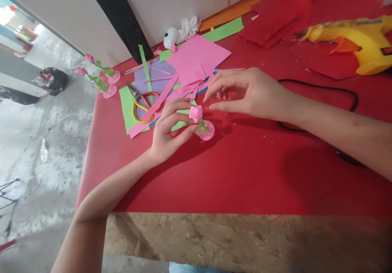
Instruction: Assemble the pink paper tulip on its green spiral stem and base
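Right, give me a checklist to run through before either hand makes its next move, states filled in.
1. Left hand steady on the pink flower: cannot tell; its fingertips are right at the bloom, but firm contact is unclear.
2. Right hand free: ok; fingers and thumb are apart, with nothing visible between them.
3. Flower upright: ok; the bloom is up above its round pink base.
4. Scissors laid down: ok; they lie on the paper, in neither hand.
5. Paper scraps clear of the hands: not ok; they lie close by.
6. Glue gun cool: cannot tell; nothing visible shows its heat.
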Available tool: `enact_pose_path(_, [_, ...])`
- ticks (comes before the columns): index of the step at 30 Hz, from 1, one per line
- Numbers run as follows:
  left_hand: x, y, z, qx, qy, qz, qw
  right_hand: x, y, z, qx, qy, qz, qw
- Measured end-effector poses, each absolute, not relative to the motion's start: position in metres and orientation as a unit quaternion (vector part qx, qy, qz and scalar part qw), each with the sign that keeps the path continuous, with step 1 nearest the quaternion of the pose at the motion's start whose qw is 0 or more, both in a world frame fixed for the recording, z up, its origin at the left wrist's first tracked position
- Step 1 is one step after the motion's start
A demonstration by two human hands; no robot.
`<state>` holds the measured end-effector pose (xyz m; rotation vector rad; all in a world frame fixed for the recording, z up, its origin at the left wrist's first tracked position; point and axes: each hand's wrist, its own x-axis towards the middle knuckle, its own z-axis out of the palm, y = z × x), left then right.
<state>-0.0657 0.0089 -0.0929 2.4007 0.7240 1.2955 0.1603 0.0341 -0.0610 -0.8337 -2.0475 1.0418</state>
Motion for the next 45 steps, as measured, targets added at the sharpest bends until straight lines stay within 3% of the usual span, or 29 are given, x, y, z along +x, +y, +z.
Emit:
enact_pose_path(16, [-0.063, 0.009, -0.094, 0.834, 0.259, 0.467, 0.139, 0.154, 0.024, -0.059, -0.305, -0.791, 0.402, 0.345])
enact_pose_path(34, [-0.052, 0.009, -0.094, 0.779, 0.295, 0.509, 0.219, 0.153, 0.024, -0.057, -0.325, -0.780, 0.405, 0.348])
enact_pose_path(45, [-0.056, 0.013, -0.100, 0.779, 0.299, 0.496, 0.241, 0.158, 0.035, -0.068, -0.326, -0.832, 0.383, 0.235])
